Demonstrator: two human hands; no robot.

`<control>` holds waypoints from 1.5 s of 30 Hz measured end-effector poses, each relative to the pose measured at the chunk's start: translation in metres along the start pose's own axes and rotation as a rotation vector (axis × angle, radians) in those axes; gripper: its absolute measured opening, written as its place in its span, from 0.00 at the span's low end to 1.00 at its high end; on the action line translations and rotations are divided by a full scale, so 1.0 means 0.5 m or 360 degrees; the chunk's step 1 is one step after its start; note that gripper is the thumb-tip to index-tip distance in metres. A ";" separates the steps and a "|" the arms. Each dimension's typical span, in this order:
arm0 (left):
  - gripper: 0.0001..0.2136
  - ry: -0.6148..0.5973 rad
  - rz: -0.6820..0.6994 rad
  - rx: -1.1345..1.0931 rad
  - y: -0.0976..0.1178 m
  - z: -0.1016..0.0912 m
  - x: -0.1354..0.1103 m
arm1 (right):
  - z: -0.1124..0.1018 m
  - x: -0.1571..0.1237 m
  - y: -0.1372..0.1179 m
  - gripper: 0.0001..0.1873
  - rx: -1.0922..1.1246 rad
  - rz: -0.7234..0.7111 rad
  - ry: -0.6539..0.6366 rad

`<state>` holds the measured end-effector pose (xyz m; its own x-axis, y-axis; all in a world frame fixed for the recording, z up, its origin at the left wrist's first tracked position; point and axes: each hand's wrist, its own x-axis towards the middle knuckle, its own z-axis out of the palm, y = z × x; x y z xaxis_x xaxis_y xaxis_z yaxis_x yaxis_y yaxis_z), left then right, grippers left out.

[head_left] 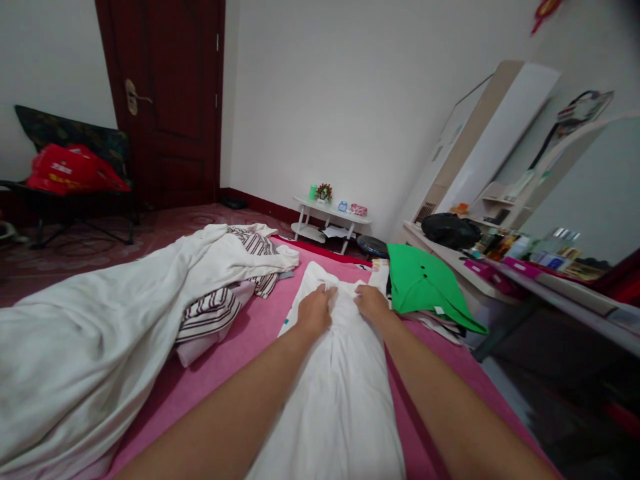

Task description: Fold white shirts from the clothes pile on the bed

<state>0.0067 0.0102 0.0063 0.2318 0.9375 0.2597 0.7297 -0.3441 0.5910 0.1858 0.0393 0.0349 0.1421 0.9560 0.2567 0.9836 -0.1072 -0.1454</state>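
Note:
A long white garment (340, 387) lies lengthwise over the pink bed cover (235, 373), running from its far end toward me; its exact kind is unclear. My left hand (317, 311) is closed on the fabric near the far end, thumb on top. A short way to the right, my right hand (372, 303) pinches the same edge. Between the two hands the cloth is gathered into creases. Just beyond my right hand is a green garment (425, 280) with dark buttons, lying folded on other clothes.
On the left, a large white cloth (95, 340) is heaped beside striped clothing (210, 313). A small white table (330, 212) stands by the far wall. At right is a dressing table (465, 267) with bottles and a black bag (450, 231). A chair holds a red bag (73, 170).

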 end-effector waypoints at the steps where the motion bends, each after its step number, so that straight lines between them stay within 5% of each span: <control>1: 0.30 0.0019 0.0028 0.0034 0.000 0.001 0.000 | 0.000 0.009 -0.001 0.14 0.0000 0.0039 0.0014; 7: 0.32 0.0213 -0.0079 0.0155 -0.001 0.000 0.002 | 0.002 0.046 -0.008 0.20 0.0052 0.0138 0.0081; 14: 0.25 0.0313 -0.0268 0.0172 0.002 -0.014 -0.001 | 0.078 -0.028 -0.022 0.28 0.0068 -0.0258 -0.0182; 21: 0.20 0.0557 -0.0036 0.0018 -0.033 -0.012 0.005 | 0.065 -0.055 -0.040 0.33 -0.0155 -0.0127 -0.0357; 30: 0.33 0.0193 0.0100 -0.0312 -0.086 -0.014 -0.016 | 0.033 -0.155 -0.034 0.34 -0.0047 -0.0234 -0.0433; 34: 0.33 0.0117 0.0386 -0.0289 -0.105 -0.051 -0.082 | 0.017 -0.207 -0.023 0.33 0.0040 -0.0292 -0.0455; 38: 0.32 0.0048 0.0847 -0.0134 -0.070 -0.110 -0.170 | 0.009 -0.250 -0.008 0.34 0.0280 -0.0328 -0.0337; 41: 0.29 -0.0328 0.1161 -0.0078 -0.026 -0.147 -0.230 | 0.003 -0.277 0.012 0.33 0.0373 -0.0393 -0.0211; 45: 0.27 -0.0745 0.1202 -0.0270 -0.009 -0.183 -0.286 | -0.021 -0.310 0.044 0.26 0.0187 -0.0590 -0.0172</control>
<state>-0.0885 -0.1270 0.0364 0.8755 0.3714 0.3090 0.1808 -0.8449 0.5034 0.1865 -0.1142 0.0019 -0.2384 0.9480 0.2110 0.9457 0.2760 -0.1718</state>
